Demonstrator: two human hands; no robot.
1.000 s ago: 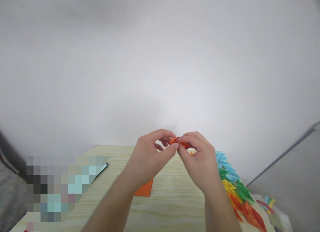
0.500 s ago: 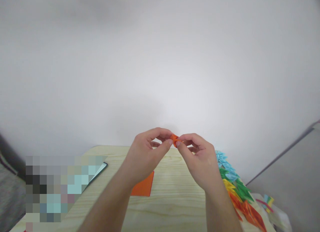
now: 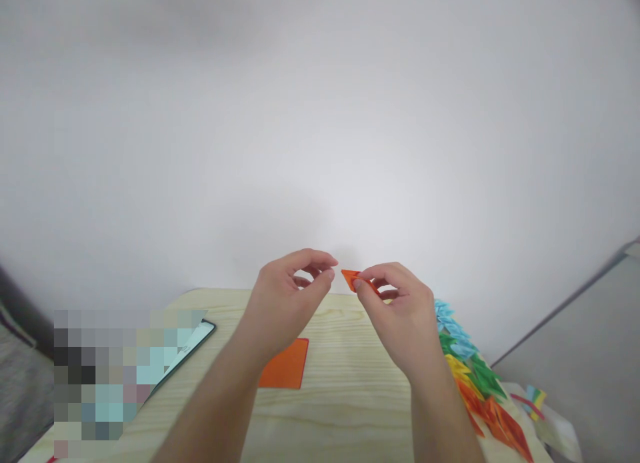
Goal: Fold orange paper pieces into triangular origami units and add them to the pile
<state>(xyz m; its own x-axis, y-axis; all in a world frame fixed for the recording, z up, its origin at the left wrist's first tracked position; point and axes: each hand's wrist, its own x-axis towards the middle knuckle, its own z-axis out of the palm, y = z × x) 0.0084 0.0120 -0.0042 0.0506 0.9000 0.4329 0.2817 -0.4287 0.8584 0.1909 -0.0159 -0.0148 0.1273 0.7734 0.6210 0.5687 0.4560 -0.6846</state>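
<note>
Between the thumb and fingers of my right hand (image 3: 400, 303) is a small piece of folded orange paper (image 3: 349, 279), raised above the table's far edge. Its pointed end faces left; the rest is hidden by my fingers. My left hand (image 3: 297, 293) is just left of that point, not touching it. A small gap parts its thumb from its forefinger, and nothing is held there. Under my left wrist lies a flat square of orange paper (image 3: 287, 368), partly covered by the arm.
Folded paper pieces line the table's right side: light blue (image 3: 453, 328), green (image 3: 484, 376), yellow (image 3: 456, 368) and orange (image 3: 505, 426). A dark-edged tablet-like device (image 3: 193, 340), partly pixelated, lies left on the pale wooden table (image 3: 335, 416). A white wall (image 3: 320, 150) stands behind.
My left hand has let go of the folded orange paper and moved slightly left. The paper stays in my right hand, its pointed end now uncovered.
</note>
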